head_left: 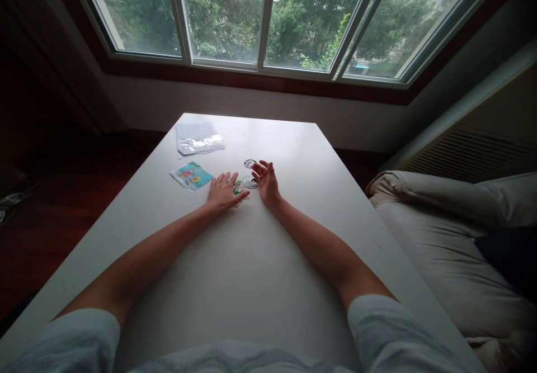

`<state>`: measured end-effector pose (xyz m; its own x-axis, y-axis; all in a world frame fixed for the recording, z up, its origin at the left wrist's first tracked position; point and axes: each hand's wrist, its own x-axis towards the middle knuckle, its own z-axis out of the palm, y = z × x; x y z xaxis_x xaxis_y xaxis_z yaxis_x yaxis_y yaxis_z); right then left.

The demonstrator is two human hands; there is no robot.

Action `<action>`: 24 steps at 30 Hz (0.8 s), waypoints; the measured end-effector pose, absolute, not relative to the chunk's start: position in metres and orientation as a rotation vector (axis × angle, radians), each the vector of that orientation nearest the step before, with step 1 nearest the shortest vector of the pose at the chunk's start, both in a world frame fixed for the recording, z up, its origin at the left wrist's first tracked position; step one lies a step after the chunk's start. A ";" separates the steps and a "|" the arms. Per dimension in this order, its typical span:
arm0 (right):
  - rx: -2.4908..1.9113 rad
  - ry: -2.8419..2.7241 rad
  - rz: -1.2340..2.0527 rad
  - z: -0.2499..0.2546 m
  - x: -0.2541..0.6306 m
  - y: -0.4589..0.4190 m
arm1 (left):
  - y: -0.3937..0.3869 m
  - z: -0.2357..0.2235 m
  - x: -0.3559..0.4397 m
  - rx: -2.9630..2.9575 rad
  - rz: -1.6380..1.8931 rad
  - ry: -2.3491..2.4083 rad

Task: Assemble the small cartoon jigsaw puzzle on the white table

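The person's clothing: a short-sleeved, pale grey fabric top (pixel 243 357) with soft, wavy bands of darker blue-grey. Left sleeve (pixel 79 336), near the left edge of the smooth white table (pixel 251 283): wide and loosely cut, its plain hem forming a rounded rim about the upper arm. Right sleeve (pixel 381 328), near the table's right edge: same cloth and cut, its darker streaks more distinct. The left arm (pixel 168 253) and right arm (pixel 325 244) are bare below the hems, tapering toward the wrists; the left hand (pixel 222 193) and right hand (pixel 267 185) are likewise bare.
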<state>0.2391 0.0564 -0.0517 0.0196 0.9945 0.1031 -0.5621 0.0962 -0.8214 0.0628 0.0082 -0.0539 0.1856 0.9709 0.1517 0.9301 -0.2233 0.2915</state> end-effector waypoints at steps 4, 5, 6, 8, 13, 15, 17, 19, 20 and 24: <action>-0.730 -0.891 1.382 -0.051 0.237 0.053 | 0.011 -0.057 0.071 2.312 0.498 1.885; -0.739 -0.905 1.385 -0.051 0.236 0.052 | 0.011 -0.059 0.072 2.334 0.505 1.872; -0.743 -0.912 1.387 -0.051 0.236 0.052 | 0.010 -0.061 0.073 2.350 0.505 1.858; -0.744 -0.913 1.393 -0.052 0.236 0.051 | 0.010 -0.063 0.074 2.364 0.493 1.839; -0.713 -0.886 1.412 -0.054 0.237 0.053 | 0.017 -0.064 0.069 2.390 0.493 1.824; -0.708 -0.878 1.416 -0.054 0.237 0.053 | 0.023 -0.063 0.066 2.401 0.500 1.827; -0.715 -0.879 1.416 -0.054 0.237 0.053 | 0.031 -0.061 0.062 2.422 0.515 1.816; -0.728 -0.886 1.415 -0.054 0.237 0.053 | 0.038 -0.060 0.058 2.451 0.550 1.791; -0.735 -0.887 1.416 -0.055 0.237 0.054 | 0.041 -0.059 0.056 2.463 0.570 1.781; -0.744 -0.883 1.424 -0.055 0.237 0.054 | 0.054 -0.058 0.049 2.484 0.638 1.760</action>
<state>0.2372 0.0536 -0.0546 -0.0519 0.9963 0.0679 -0.5041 0.0326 -0.8630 0.0493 0.0539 -0.0580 0.2755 0.9099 0.3100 0.8973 -0.3591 0.2566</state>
